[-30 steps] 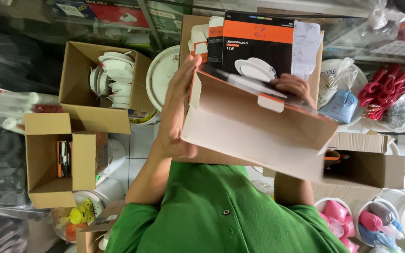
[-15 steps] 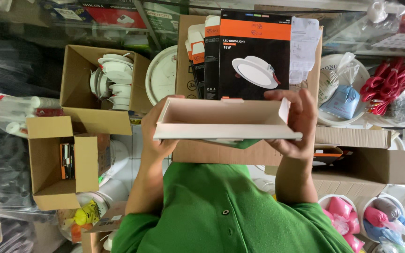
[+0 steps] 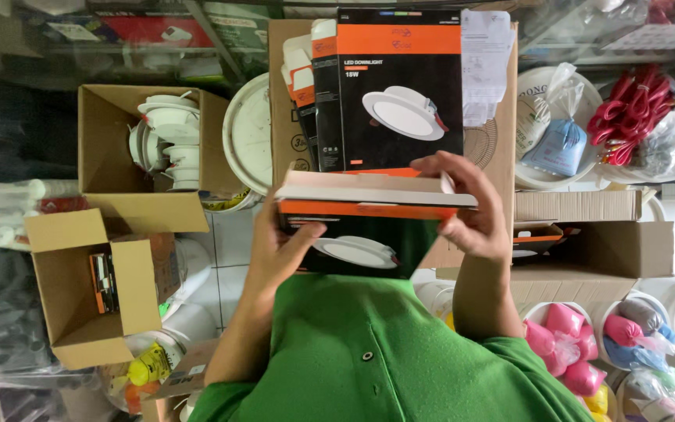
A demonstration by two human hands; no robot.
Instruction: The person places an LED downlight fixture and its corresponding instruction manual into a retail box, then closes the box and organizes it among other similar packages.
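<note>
Head view, looking down over a green shirt. Both hands are holding a flat black-and-orange lamp box between them, level in front of the chest, its pale top flap edge facing the camera and a white round lamp pictured on its lower face. The left hand is gripping the box's left end, thumb lying across the lower face and fingers curled out of sight behind it. The right hand is clasping the right end, fingers bent over the top edge and thumb pressing the side.

Just beyond the held box, a large brown carton is standing open, carrying a row of upright matching boxes; a white paper sheet is lying against the carton's right edge. Left of it, a round white plate-like fixture is leaning against the carton's side, and an open cardboard box is holding stacked white lamp fittings. Nearer the lower left, a smaller open box is sitting on the tiled floor. At the right, red cable coils are lying in a white tub.
</note>
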